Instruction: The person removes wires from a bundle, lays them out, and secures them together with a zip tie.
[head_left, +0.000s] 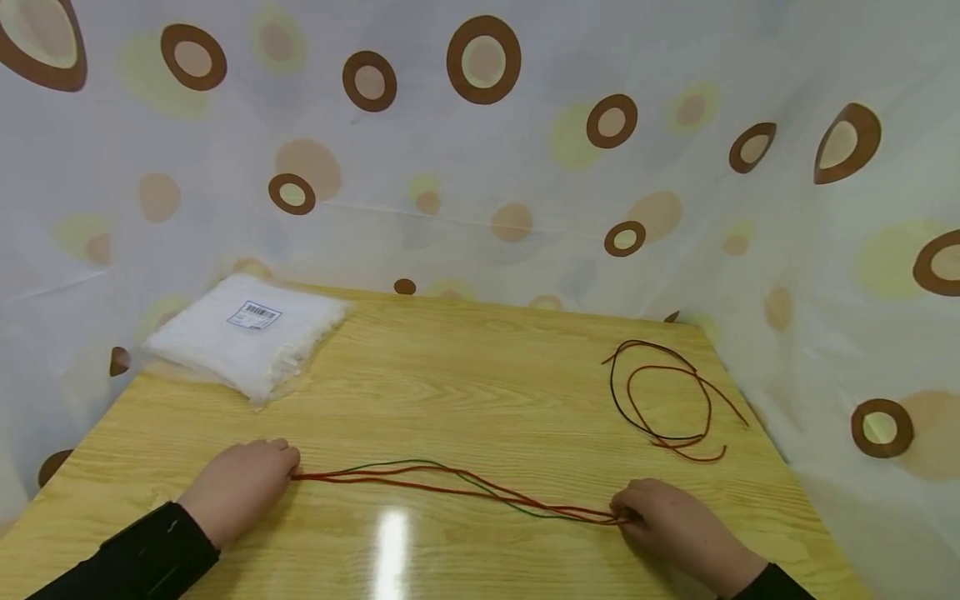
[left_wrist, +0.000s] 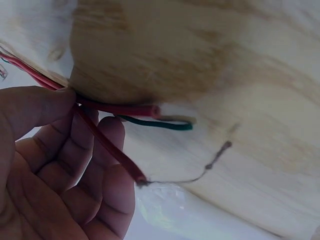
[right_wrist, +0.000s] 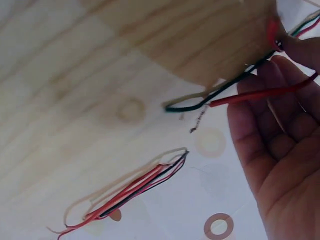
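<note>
Two red wires [head_left: 558,507] and a green wire [head_left: 420,460] stretch side by side just over the table, crossing near the right end. My left hand [head_left: 243,483] pinches their left ends between thumb and fingers. In the left wrist view, red wire ends [left_wrist: 120,108] and a green end [left_wrist: 160,124] stick out past the fingertips, one red end trailing a thin frayed strand. My right hand [head_left: 678,525] pinches the other ends. In the right wrist view, a red wire [right_wrist: 250,95] with a bare twisted strand and a bent green wire [right_wrist: 220,90] extend past the fingers.
Loosely coiled red and black wires [head_left: 708,404] lie at the right of the wooden table [head_left: 465,367]. A clear plastic package of white stuff [head_left: 202,329] with a barcode label sits at the back left. Patterned sheeting [head_left: 465,167] rises behind and beside the table.
</note>
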